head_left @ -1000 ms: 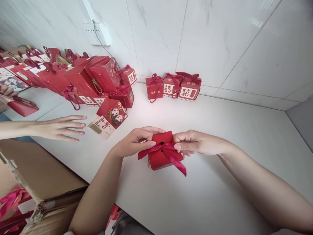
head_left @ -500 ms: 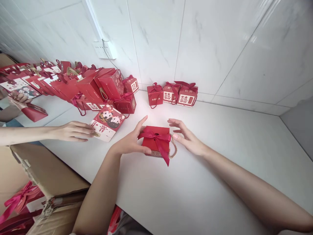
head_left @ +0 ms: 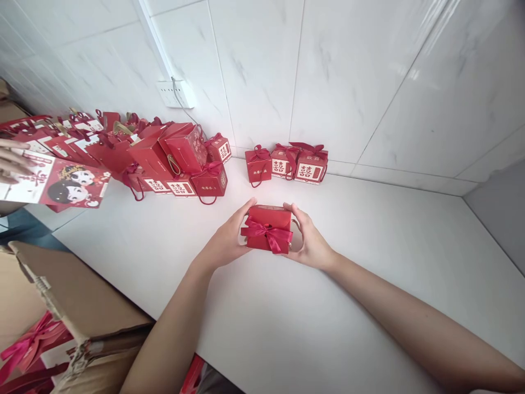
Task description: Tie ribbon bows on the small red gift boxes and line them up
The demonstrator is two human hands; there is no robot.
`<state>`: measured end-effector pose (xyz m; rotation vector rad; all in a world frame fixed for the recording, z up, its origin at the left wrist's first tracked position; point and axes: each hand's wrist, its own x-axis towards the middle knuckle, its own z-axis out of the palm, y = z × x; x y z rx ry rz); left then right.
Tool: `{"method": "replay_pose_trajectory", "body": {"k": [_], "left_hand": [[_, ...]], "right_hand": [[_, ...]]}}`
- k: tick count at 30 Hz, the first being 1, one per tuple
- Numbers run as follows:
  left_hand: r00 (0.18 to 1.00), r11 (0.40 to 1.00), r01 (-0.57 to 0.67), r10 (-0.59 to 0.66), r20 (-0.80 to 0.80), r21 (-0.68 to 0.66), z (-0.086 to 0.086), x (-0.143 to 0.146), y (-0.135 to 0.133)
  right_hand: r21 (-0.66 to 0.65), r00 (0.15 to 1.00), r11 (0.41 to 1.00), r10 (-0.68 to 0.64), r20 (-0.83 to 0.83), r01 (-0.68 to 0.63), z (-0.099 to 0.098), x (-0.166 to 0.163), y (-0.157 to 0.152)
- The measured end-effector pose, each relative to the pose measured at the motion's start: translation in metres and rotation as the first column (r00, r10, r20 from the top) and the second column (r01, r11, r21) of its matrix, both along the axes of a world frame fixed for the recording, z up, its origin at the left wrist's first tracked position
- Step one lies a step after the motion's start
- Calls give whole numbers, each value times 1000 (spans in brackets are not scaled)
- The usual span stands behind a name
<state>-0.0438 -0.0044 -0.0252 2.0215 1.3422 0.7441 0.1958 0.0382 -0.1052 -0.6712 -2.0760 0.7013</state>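
A small red gift box (head_left: 262, 243) with a dark pink ribbon bow (head_left: 268, 232) is held between my two hands over the white table (head_left: 287, 312). On its left side my left hand (head_left: 229, 232) grips it, thumb at the near edge and fingers at the far corner. My right hand (head_left: 309, 238) clasps the opposite side the same way, curved around the box's cord handle. The box's underside is hidden.
Three red boxes with ribbons (head_left: 285, 163) stand by the tiled wall. Many more red boxes (head_left: 164, 153) are piled at the left. A co-worker's hand (head_left: 10, 161) holds a printed card-like box (head_left: 61, 183). An open cardboard carton (head_left: 82, 290) stands at the lower left.
My right hand has closed on the gift box, which has shifted slightly right and away and turned. The co-worker's hand has carried the printed box off to the left.
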Motion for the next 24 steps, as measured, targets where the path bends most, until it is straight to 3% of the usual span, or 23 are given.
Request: {"method": "replay_pose_trajectory", "body": {"k": [8,10,13,16,18,21,24], "left_hand": [[989,996,12,2,150,-93,-6,-18,6],[983,994,-79,90,161,-73,-7,-21,7],[970,982,-188,182,160,21,-7,-18,6],[976,977,-154,127,179,145,-6,-8,4],[984,969,-75,34,173,235,-7,-2,2],[984,954,21,-72,163,298,-9,5,-1],[973,957,65,-124,195,282,-11,9,-6]], "right_hand": [[-236,978,958,121,-171,-160,-5,5,5],[-266,980,959,53,-192,-103,-6,5,5],[-262,973,960,-147,-180,97,-5,2,4],[-85,904,932,-362,-226,352,0,1,-1],[159,895,899,-358,-265,407,5,1,-9],[573,970,783,-197,-141,242,13,-4,-26],[768,980,628,-197,1,125,16,-13,-41]]}}
